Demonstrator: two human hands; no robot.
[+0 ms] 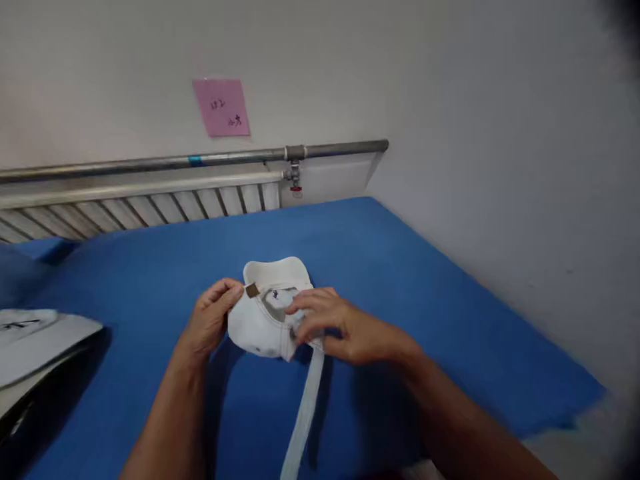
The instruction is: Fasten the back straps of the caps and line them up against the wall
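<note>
A white baseball cap [267,333] is in the middle of the view, its brim on the far side and its inside partly showing. A small brown patch [252,290] sits at the cap's left edge. My left hand [214,312] pinches the cap's left edge beside that patch. Over the cap's right side is my right hand [335,323], its fingers bent and spread apart; whether the fingertips touch the fabric I cannot tell. From the cap's lower right a long pale strip [307,400] runs down toward me, its upper end hidden near my right hand.
Under everything lies a blue-covered table [400,267]. White caps [45,340] rest at the left edge. Behind are a radiator [150,210], a metal pipe [240,157] with a red-handled valve [295,180], and a pink note [223,108] on the wall. Another wall [525,200] borders the right.
</note>
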